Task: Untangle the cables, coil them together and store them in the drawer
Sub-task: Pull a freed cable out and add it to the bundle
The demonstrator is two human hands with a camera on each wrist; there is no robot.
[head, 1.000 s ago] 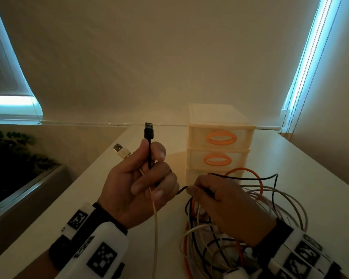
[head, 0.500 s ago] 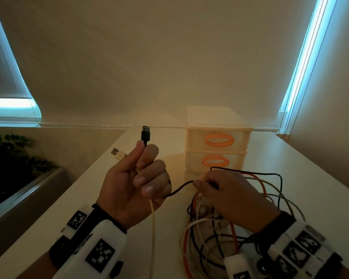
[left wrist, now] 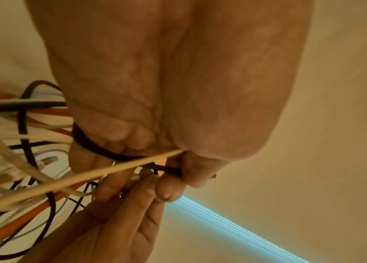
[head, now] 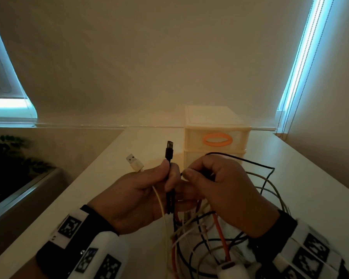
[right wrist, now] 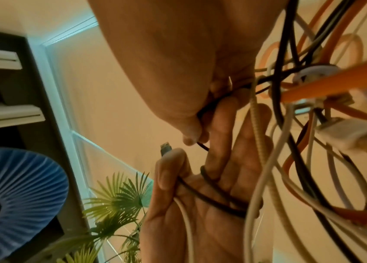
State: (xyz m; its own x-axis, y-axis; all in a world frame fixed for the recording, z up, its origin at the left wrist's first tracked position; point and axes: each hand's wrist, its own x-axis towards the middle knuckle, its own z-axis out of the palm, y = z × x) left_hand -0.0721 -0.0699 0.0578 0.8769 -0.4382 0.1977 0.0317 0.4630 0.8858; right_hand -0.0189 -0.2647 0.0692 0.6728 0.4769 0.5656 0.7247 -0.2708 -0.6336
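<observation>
My left hand [head: 149, 190] grips a black cable [head: 169, 190] with its USB plug [head: 169, 150] pointing up, and a white cable [head: 159, 200] whose plug [head: 133, 162] sticks out to the left. The black cable loops across the left palm [right wrist: 212, 186]. My right hand [head: 216, 184] pinches the same black cable [right wrist: 202, 146] right beside the left fingers. A tangle of orange, white and black cables [head: 216, 238] hangs and lies under the right hand. The cream drawer unit [head: 216, 137] with orange handles stands just behind the hands, drawers closed.
The white table [head: 302, 178] runs back to a wall with a window blind on each side. A plant [head: 6, 154] and a ledge lie beyond the table's left edge. A blue pleated lamp [right wrist: 9, 204] shows in the right wrist view.
My right hand has risen and moved left until it meets the left hand, bringing the black cable with it. The left hand has turned its palm more toward the right.
</observation>
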